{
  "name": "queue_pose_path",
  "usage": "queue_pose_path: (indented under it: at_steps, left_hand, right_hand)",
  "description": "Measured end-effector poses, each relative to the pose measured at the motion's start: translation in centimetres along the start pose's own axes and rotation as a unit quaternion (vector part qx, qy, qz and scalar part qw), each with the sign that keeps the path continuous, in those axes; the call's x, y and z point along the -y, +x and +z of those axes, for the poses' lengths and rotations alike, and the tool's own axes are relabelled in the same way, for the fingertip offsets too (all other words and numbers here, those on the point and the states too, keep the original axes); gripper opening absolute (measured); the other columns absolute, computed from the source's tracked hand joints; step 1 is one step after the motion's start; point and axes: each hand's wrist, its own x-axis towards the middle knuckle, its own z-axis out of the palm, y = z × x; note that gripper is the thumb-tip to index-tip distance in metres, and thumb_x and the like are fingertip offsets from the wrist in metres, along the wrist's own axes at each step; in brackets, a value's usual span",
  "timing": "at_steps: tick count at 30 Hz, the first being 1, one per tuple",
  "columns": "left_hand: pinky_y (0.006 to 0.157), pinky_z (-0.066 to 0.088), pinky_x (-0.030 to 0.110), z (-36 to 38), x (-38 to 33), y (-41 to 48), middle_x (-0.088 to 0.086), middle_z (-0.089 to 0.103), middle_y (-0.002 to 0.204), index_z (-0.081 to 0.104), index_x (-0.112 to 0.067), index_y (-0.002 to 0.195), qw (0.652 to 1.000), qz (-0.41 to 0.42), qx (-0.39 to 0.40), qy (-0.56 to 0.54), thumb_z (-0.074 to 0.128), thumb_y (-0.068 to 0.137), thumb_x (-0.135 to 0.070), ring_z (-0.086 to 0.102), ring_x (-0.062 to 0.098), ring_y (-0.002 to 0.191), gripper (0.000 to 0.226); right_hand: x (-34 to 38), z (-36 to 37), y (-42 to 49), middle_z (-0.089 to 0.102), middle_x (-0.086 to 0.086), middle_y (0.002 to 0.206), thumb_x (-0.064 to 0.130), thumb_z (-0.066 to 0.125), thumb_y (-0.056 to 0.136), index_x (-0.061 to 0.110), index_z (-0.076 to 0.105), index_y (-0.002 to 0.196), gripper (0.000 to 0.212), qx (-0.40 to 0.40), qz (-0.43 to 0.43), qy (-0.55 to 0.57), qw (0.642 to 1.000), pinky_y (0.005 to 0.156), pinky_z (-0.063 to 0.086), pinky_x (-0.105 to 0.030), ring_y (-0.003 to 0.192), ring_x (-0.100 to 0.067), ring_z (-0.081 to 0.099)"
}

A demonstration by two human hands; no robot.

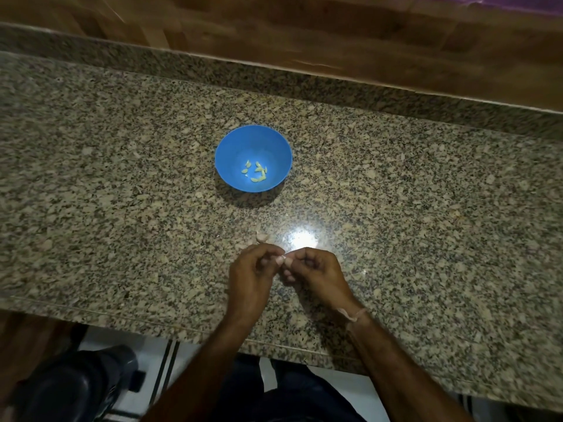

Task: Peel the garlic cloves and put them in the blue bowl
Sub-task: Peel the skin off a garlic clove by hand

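A blue bowl (233, 147) stands in the middle of the granite counter, with several peeled garlic cloves (256, 172) lying on its bottom. Nearer to me, my left hand (251, 275) and my right hand (316, 274) meet fingertip to fingertip. Both pinch one small pale garlic clove (281, 258) between them. Most of that clove is hidden by my fingers. Just beyond my left hand, a small heap of unpeeled garlic and skin (262, 237) lies on the counter.
The speckled granite counter (122, 193) runs left to right, with a raised back edge and wooden panelling (335, 32) behind it. A bright light glare (301, 239) sits beside the garlic heap. A dark stool (76, 388) stands below the counter's front edge.
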Motion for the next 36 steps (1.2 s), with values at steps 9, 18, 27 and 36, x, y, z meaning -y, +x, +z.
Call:
queue_pose_path:
  at_steps: [9, 18, 27, 36]
  left_hand:
    - [0.072, 0.061, 0.053, -0.1, -0.1, -0.9, -0.005, 0.073, 0.087, 0.070, -0.027, 0.088, 0.998, -0.025, -0.006, -0.057, 0.067, 0.095, -0.007, 0.072, 0.020, 0.082, 0.022]
    - [0.092, 0.047, 0.042, -1.5, 2.8, -1.2, -0.009, 0.057, 0.119, 0.065, -0.031, 0.121, 0.961, 0.055, -0.006, 0.270, 0.083, 0.085, -0.032, 0.047, 0.016, 0.114, 0.040]
    - [0.090, 0.046, 0.045, -2.0, 3.9, -1.4, -0.002, 0.051, 0.129, 0.063, -0.030, 0.131, 0.942, 0.078, -0.008, 0.326, 0.084, 0.081, -0.045, 0.045, 0.025, 0.120, 0.057]
    - [0.093, 0.048, 0.042, -2.3, 3.8, -1.0, -0.011, 0.055, 0.126, 0.066, -0.033, 0.126, 0.954, 0.078, 0.024, 0.288, 0.081, 0.087, -0.037, 0.044, 0.017, 0.118, 0.042]
  right_hand:
    - [0.0, 1.4, -1.1, 0.073, -0.018, 0.090, 0.007, 0.073, 0.095, -0.015, 0.068, 0.115, 0.030, -0.022, 0.115, 0.132, 0.984, 0.072, 0.063, -0.027, 0.074, -0.018, 0.070]
    - [0.6, 0.2, 0.5, 0.078, 0.001, 0.077, 0.019, 0.083, 0.089, 0.012, 0.080, 0.077, 0.015, -0.066, -0.056, -0.412, 0.907, 0.072, 0.059, -0.028, 0.074, -0.011, 0.074]
    - [0.3, 1.4, 1.2, 0.076, 0.002, 0.074, 0.018, 0.083, 0.087, 0.014, 0.077, 0.071, 0.017, -0.114, -0.036, -0.494, 0.861, 0.070, 0.055, -0.026, 0.072, -0.011, 0.071]
    - [-0.2, 2.4, 0.1, 0.074, 0.003, 0.071, 0.020, 0.078, 0.089, 0.015, 0.077, 0.076, 0.014, -0.146, -0.063, -0.503, 0.850, 0.060, 0.044, -0.023, 0.062, -0.006, 0.062]
